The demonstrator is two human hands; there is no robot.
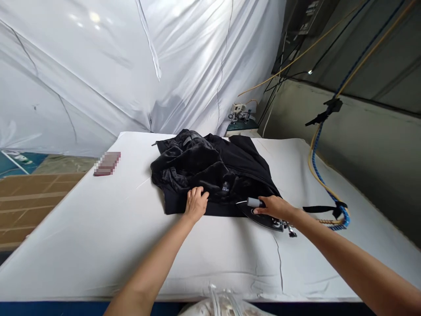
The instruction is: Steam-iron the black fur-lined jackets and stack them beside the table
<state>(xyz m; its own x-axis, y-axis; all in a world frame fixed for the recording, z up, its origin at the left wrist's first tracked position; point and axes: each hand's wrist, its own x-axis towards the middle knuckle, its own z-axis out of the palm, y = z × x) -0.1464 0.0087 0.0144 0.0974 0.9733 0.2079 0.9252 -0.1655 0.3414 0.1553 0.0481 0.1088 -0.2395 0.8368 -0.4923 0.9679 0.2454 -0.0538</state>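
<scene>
A crumpled black fabric garment (210, 173) is shown lying on a wide white padded pressing table (98, 228), towards its far middle. The left hand (196, 202) is laid flat, fingers spread narrowly, on the garment's near hem, so that the cloth is pinned against the table. The right hand (274, 207) is closed around the grey handle of a dark metal steam iron (263, 216), whose sole is rested at the garment's near right corner, just beside the hem. From the iron's rear a blue-and-yellow hose bundle (320, 175) is led upward along the garment's right side to a black clip on the wall. A small reddish flat object (108, 163), blurred, is seen well to the garment's left, on the table's edge. A white plastic sheet (115, 66) is hung behind the garment.

For the pressing stroke to be done well, it is judged that the hem should be kept taut under the flat hand, the folds behind it smoothed out first, and the iron moved away from the pinning fingers, with the hose kept clear of the cloth.
</scene>
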